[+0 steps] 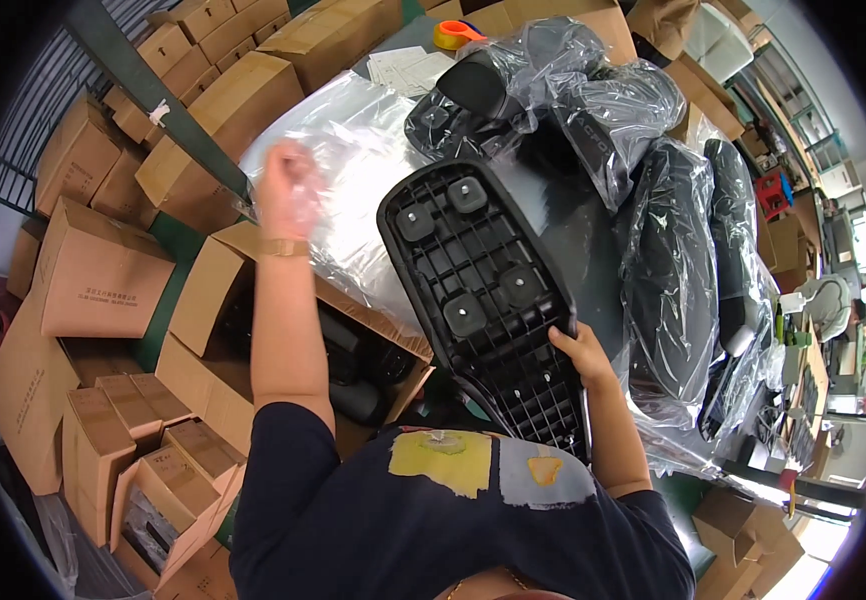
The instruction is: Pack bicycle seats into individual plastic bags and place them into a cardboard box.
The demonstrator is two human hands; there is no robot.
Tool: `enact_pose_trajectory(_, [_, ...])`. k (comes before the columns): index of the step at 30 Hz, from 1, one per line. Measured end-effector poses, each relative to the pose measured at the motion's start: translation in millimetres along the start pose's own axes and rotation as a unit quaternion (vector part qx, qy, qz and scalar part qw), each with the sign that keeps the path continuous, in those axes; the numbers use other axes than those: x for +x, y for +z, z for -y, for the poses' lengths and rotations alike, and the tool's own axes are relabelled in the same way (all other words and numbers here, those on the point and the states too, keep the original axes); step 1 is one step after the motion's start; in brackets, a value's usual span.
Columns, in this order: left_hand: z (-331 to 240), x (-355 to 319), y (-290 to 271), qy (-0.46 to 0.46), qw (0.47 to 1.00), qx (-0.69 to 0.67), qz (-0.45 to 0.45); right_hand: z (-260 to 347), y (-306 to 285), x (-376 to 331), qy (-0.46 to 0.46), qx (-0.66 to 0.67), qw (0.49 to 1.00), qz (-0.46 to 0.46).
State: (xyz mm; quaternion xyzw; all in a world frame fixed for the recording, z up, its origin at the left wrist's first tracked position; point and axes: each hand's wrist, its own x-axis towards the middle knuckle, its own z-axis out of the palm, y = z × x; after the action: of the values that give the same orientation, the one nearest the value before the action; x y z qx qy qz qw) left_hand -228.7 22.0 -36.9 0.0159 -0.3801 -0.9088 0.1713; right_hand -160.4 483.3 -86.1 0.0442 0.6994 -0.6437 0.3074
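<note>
My right hand point(585, 358) grips the lower right edge of a long black plastic part point(488, 265). Its ribbed underside faces up, with several rounded square pads near the wide end. Over a pile of clear plastic bags point(363, 165) on the table, my left hand point(290, 185) is raised, somewhat blurred. Its fingers are curled and seem to pinch thin clear film. The narrow end of the black part comes close to my shirt.
Bagged black parts point(668, 270) lie along the table's right side, with more at its far end. A tape roll point(455, 35) sits near papers point(408, 70). An open carton point(203, 300) holding black parts stands below my left forearm. Stacked cartons point(103, 265) fill the left.
</note>
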Motion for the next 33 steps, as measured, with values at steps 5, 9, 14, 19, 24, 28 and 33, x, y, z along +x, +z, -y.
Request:
enact_pose_trajectory(5, [-69,-46,44,0.189,0.959,0.091,-0.189,3,5,20,0.066,-0.013,0.998,0.014])
enact_pose_trajectory(9, [-17,-80,19,0.081,0.912,0.396,-0.065,-3,-5,45,0.031,-0.026,0.999,0.036])
enact_pose_trajectory(14, [46,-121,-6,-0.08,0.925,0.358,-0.099,8,-11,61,0.031,-0.134,0.99,0.029])
enact_pose_trajectory(19, [58,-138,-27,-0.078,0.945,0.281,-0.148,17,-20,82,0.063,-0.165,0.983,0.047])
enact_pose_trajectory(24, [68,-143,-31,-0.022,0.922,0.338,-0.188,52,6,94,-0.313,-0.321,0.892,-0.055])
enact_pose_trajectory(28, [72,-142,-2,0.071,0.849,0.495,-0.171,120,101,78,-0.483,-0.422,0.767,-0.019])
enact_pose_trajectory(33, [71,-150,39,0.185,0.744,0.634,-0.104,115,209,113,-0.585,-0.514,0.626,0.036])
